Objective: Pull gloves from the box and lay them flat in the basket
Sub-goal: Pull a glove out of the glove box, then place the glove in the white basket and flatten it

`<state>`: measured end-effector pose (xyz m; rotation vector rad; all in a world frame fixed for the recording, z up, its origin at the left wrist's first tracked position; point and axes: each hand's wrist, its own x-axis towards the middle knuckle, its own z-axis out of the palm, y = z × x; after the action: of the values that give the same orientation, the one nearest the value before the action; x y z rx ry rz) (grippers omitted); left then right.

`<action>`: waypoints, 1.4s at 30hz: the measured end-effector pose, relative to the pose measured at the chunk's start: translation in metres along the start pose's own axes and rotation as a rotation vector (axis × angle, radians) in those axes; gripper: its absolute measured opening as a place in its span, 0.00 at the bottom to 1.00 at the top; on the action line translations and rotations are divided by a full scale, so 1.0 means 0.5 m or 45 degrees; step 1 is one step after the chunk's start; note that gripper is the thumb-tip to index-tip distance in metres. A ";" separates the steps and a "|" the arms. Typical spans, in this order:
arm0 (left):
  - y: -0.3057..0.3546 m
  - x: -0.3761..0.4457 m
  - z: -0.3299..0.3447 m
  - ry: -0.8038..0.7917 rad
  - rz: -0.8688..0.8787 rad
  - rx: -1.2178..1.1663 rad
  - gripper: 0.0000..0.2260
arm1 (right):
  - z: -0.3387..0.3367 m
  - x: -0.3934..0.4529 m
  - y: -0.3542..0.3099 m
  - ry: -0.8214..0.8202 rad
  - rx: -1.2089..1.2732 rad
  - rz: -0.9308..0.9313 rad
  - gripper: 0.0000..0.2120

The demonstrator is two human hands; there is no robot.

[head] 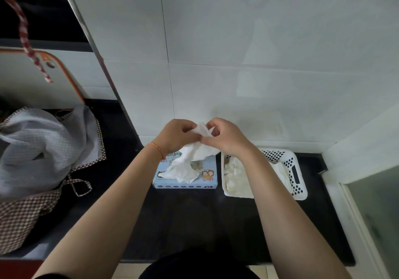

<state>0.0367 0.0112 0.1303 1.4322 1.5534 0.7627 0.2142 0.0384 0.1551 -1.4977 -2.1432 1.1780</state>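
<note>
White glove [195, 153], pinched by both hands above its box [185, 176]; basket [299, 170] apparently holds more.

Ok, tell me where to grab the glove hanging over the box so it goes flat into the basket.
Hold the glove by its top edge, one corner in each hand, as the left hand and right hand now pinch it from either side. It hangs limp and crumpled over the box, so spreading that edge should open it before lowering it into the basket to the right.

Checked apron [32, 155] heaped on black counter [194, 220], left; white tiled wall [237, 62] behind.
</note>
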 end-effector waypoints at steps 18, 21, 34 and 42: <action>-0.026 0.058 0.175 -0.309 -0.251 -0.169 0.20 | -0.144 -0.065 0.216 0.194 0.550 0.356 0.04; -0.024 0.064 0.204 -0.364 -0.291 -0.403 0.09 | -0.162 -0.071 0.240 0.198 0.625 0.420 0.10; -0.045 0.161 0.292 -0.360 -0.238 0.255 0.06 | -0.143 -0.085 0.396 0.065 0.678 0.729 0.12; -0.056 0.226 0.438 -0.336 -0.199 0.960 0.17 | -0.122 -0.098 0.516 0.113 0.266 0.610 0.10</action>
<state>0.2232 0.0924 -0.0116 1.8101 1.7947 -0.1443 0.4424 0.0581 0.0125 -1.9802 -1.5888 1.3984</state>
